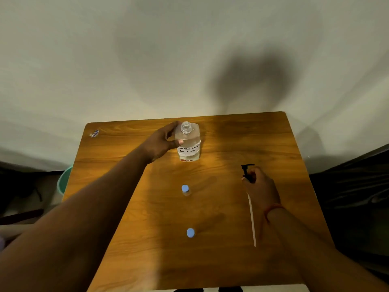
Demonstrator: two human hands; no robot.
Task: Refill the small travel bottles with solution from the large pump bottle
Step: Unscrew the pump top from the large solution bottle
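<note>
The large pump bottle (188, 144) stands near the far edge of the wooden table (130, 239), neck open, its pump head (246, 171) already off. The left hand (162, 142) wraps its side; the right hand (260, 186) grips the pump, whose dip tube (252, 220) trails toward the near edge. Both small travel bottles (185, 190) (190, 232) stand nearer, blue caps on, so uncapping and filling seem to remain. The handwritten label (188, 149) reads "CONTACT LENS SOLUTION", partly covered.
</note>
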